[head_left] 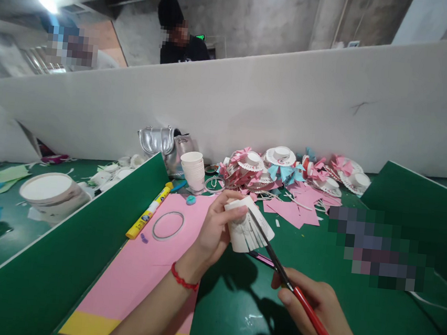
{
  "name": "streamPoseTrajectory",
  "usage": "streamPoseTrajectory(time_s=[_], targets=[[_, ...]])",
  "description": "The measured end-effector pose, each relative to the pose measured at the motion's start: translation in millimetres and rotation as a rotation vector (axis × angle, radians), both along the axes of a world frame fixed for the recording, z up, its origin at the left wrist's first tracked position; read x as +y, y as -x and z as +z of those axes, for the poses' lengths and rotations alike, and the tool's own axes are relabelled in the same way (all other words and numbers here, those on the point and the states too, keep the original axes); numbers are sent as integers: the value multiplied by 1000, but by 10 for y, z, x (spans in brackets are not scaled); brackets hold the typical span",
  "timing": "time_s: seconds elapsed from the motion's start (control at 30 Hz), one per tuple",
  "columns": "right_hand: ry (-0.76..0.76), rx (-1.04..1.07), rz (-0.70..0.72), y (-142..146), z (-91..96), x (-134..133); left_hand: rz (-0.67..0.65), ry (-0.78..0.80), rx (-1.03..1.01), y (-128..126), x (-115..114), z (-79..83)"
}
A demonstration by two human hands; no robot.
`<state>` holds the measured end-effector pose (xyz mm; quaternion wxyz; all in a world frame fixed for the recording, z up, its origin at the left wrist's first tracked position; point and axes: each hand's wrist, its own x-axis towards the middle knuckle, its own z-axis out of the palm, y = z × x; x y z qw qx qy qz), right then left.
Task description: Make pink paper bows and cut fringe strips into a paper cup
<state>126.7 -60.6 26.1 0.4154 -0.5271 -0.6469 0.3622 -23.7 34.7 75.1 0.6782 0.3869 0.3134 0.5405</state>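
My left hand (218,222), with a red cord bracelet on the wrist, is closed around a white paper cup (243,227). Several slits run down the side of the cup, splitting its wall into strips. Scissors with red handles (317,321) are in my right hand (314,297), whose fingers are wrapped about them. One dark blade lies against the cup wall along a slit; part of the blades is hidden by the cup. Under the cup, a dark and pink blade-like piece (264,259) shows, and I cannot tell what it belongs to.
Pink paper (117,283) lies to the left with a roll of tape (168,226) and a yellow glue stick (148,213). Stacked paper cups (193,171), a silver bag (160,143) and finished paper crafts (282,156) stand behind. Green dividers (83,228) flank the place; two people are beyond the partition (254,96).
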Motion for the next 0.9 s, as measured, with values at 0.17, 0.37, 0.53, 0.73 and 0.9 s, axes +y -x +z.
streamPoseTrajectory(time_s=[0.17, 0.37, 0.53, 0.73, 0.9], targets=[[1, 2, -22, 10, -24, 9, 11, -29, 54, -3, 2, -10], [50, -30, 26, 8, 33, 19, 40, -80, 141, -23, -7, -32], [-20, -61, 63, -17, 96, -67, 90, -88, 144, -1, 3, -4], [-80, -23, 46, -49, 84, -142, 149, -99, 74, 32, 29, 57], [-97, -18, 52, -36, 103, -117, 75, -69, 92, 11, 4, 39]])
